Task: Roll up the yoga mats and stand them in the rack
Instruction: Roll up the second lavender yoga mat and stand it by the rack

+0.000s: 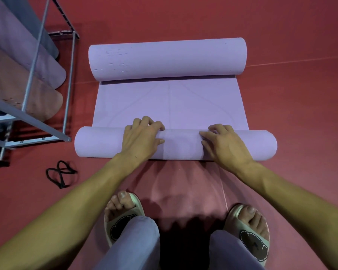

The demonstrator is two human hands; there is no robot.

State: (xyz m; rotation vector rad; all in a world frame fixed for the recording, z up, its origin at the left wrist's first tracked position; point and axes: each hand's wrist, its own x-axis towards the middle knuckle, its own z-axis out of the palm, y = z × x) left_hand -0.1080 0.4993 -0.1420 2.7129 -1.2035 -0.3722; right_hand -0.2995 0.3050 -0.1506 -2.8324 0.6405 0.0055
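1. Left hand (pixel 141 136) is draped over the near roll (pixel 176 145) of the purple yoga mat (pixel 170 106), fingers curled over the top w/ tips at the seam where roll meets flat part. Grip = curled round the roll.
2. Right hand (pixel 222 142) same deal, just right of center, fingers bent over the roll's top, thumb pointing inward. Hands are apart, bare roll between them.
3. Mat lies on the floor right in front of the person's feet. It's rolled at both ends: near roll under the hands, a fatter far roll (pixel 167 59), flat stretch between w/ faint line markings. No readable text or brand anywhere afaict.
4. Floor (pixel 291 104) is red, smooth, w/ a thin pale line across it.
5. Metal rack (pixel 35 61) at left, grey frame, holds 3 rolled mats (pixel 23 80): greyish, purple, pinkish-brown, tilted.
6. One black strap (pixel 61 174) looped on the floor near the rack.
7. 2 slippers (pixel 123 217) w/ black pattern, grey trouser legs at bottom.
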